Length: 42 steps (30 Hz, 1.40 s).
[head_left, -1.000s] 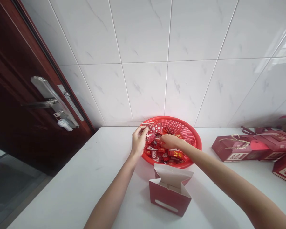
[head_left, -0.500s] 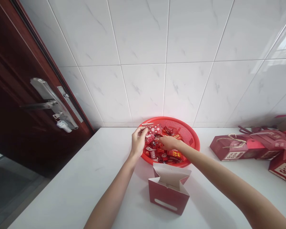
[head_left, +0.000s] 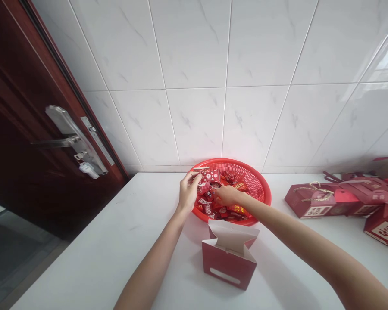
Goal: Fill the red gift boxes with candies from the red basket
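A red plastic basket [head_left: 258, 185] with red wrapped candies [head_left: 208, 209] inside stands against the wall. At its left rim my left hand [head_left: 189, 189] pinches a red patterned packet [head_left: 211, 175] between thumb and fingers. My right hand [head_left: 228, 195] reaches down among the candies in the middle of the basket, fingers curled together; what they hold, if anything, is hidden. In front of the basket stands a dark red paper box [head_left: 228, 265], upright, with its top flaps open and a white inside.
Several closed red gift boxes [head_left: 310, 200] lie on the right of the white table [head_left: 116, 241], one with a rope handle. A tiled wall [head_left: 197, 125] rises behind. A dark red door [head_left: 22, 150] with a metal handle and keys is at the left.
My right hand has shifted very slightly within the candies. My left hand keeps its grip on the packet, and the view has moved a little.
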Motion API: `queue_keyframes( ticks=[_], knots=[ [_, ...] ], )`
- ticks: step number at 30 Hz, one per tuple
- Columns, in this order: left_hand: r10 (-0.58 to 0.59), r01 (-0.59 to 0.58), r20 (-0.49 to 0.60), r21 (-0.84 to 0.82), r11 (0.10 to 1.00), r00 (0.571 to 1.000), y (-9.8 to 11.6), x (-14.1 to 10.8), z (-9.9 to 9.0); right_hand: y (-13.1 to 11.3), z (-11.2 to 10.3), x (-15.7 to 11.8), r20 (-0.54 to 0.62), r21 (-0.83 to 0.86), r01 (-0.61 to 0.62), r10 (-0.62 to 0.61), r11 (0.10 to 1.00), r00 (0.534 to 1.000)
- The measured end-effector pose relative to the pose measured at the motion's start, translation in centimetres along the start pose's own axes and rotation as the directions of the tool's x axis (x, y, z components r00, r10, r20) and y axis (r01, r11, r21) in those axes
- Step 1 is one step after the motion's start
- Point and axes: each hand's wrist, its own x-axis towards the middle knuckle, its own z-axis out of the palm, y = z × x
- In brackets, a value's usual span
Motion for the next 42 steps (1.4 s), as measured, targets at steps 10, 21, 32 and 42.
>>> queue_keyframes(
  ticks=[10, 21, 32, 42],
  knots=[
    [0.081, -0.083, 0.033, 0.077, 0.994, 0.996, -0.3, 0.3, -0.3, 2.2, -2.5, -1.4, -0.32, 0.724, 0.099, 0.205, 0.683, 0.925],
    [0.241, -0.302, 0.24, 0.263, 0.916, 0.94, 2.7, -1.4, -0.3, 0.5, -3.1, -6.7, -0.211, 0.976, 0.217, 0.191, -0.012, 0.959],
    [0.365, -0.509, 0.402, 0.35, 0.786, 0.84, 5.1, -3.8, 0.3, -1.4, -3.2, -9.4, -0.312, 0.942, 0.302, 0.052, 0.146, 0.949],
    [0.218, -0.285, 0.274, 0.238, 0.928, 0.937, 6.2, -4.1, 0.0, -1.2, -3.4, -9.0, -0.225, 0.903, 0.276, 0.184, -0.33, 0.957]
  ],
)
